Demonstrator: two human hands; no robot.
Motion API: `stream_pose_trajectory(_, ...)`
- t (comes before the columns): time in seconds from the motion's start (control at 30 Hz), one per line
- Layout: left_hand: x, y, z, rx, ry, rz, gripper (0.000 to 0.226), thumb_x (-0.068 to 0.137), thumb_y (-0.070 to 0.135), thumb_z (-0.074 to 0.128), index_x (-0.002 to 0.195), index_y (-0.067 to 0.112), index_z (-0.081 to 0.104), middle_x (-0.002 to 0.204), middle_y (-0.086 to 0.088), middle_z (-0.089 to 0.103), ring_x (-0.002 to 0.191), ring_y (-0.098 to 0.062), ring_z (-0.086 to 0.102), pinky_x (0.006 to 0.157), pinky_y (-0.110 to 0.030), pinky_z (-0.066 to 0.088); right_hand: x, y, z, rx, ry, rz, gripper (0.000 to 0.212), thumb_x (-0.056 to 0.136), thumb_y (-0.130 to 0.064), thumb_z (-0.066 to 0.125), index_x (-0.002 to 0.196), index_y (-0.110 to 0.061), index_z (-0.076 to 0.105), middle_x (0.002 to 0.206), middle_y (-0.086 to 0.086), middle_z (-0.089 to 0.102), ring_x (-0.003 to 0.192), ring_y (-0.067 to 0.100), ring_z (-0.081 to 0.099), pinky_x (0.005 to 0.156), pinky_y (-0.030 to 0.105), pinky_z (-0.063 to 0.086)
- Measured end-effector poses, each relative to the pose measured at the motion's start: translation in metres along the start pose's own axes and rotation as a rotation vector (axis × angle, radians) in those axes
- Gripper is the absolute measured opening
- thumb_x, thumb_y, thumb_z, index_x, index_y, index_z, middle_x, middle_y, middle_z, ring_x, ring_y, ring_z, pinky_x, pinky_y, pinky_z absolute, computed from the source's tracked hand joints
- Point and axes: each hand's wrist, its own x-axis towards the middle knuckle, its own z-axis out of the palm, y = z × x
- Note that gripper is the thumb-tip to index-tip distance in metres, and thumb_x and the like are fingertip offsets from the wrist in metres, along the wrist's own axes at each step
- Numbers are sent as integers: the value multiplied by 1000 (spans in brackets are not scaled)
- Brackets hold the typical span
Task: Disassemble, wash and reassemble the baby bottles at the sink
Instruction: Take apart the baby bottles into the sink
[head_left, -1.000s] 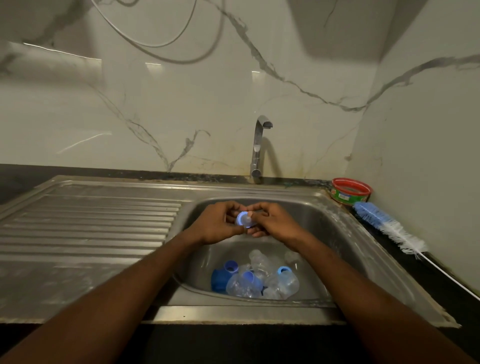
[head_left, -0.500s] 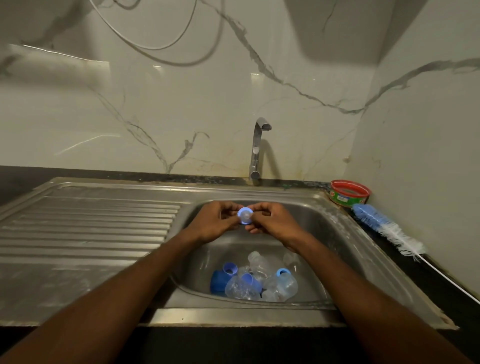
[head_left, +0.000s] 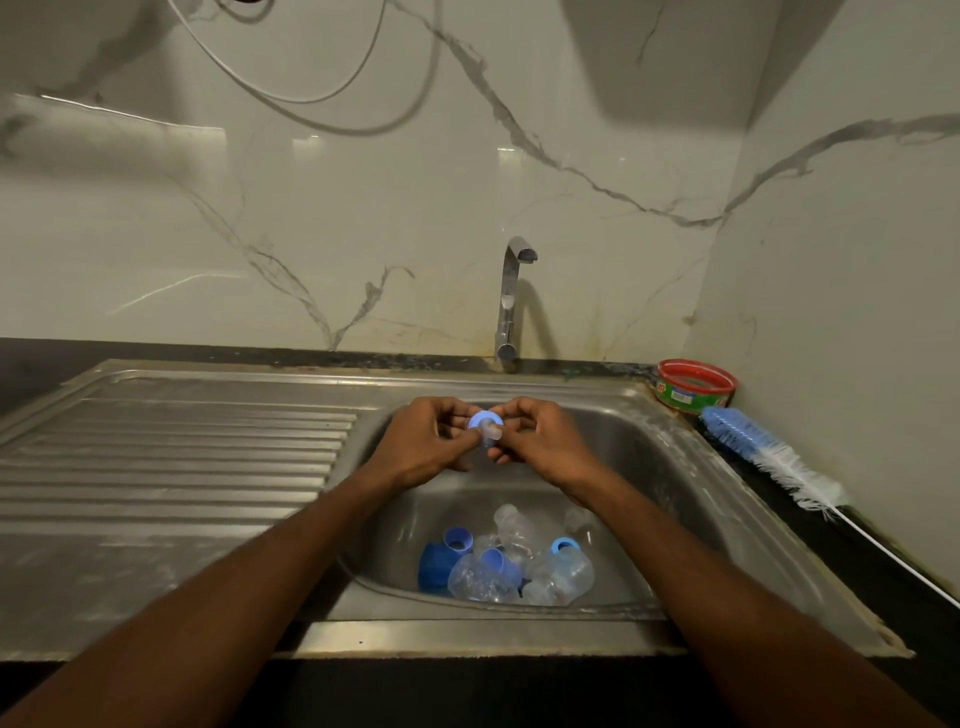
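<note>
From the head camera, looking down over the basin, both hands are held up together above the sink (head_left: 670, 467). The left hand (head_left: 423, 441) and the right hand (head_left: 540, 441) each pinch the same small part between them: a blue screw ring (head_left: 484, 419) with a clear teat (head_left: 492, 434) poking out of it toward the camera. The fingers of both hands are curled in on it, thumbs forward; which hand bears on the ring and which on the teat I cannot tell for certain. I judge they are working the teat out of the ring, so the taking-apart is not yet done.

Below, on the floor of the basin, lie the rest of the baby bottles (head_left: 519, 569) in a loose heap: clear bodies on their sides, blue rings and a dark blue cap (head_left: 434, 569) just beside them. The tap (head_left: 511, 301) stands behind the hands; no water shows.

On the tabletop to the right a bottle brush (head_left: 769, 454) lies along the sink's edge, with a red-rimmed tub (head_left: 696, 387) near the corner. The ribbed draining board (head_left: 171, 457) stretches away to the left.

What could go amiss: the teat looks soft and slick, so a hard tug might tear it, or it may spring free and drop into the heap below, where clear parts are hard to pick out
</note>
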Motion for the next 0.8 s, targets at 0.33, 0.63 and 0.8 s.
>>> stream_pose_trajectory(0.33,3,-1,-1,109,132,8,36,84,41,80,107,15,69,80,0,74,59,-9,71,49,-20,55,-1,-4,10,60,-49,-16,32,99,-17,62,130,-9,64,111,11,74,95,22,74,88,34,60)
stream_pose_trajectory(0.63,1,-1,1,78,95,69,38,89,41,75,118,16,71,90,6,74,77,-2,71,53,-18,55,0,-3,8,95,6,12,24,103,-14,53,122,-5,65,102,19,73,88,27,74,82,33,62)
stream_pose_trajectory(0.8,0,-1,0,105,26,138,37,94,33,70,129,19,67,108,8,71,95,7,65,61,-15,56,0,-4,2,128,41,76,21,96,-13,67,114,-3,63,97,19,75,87,33,75,80,39,63)
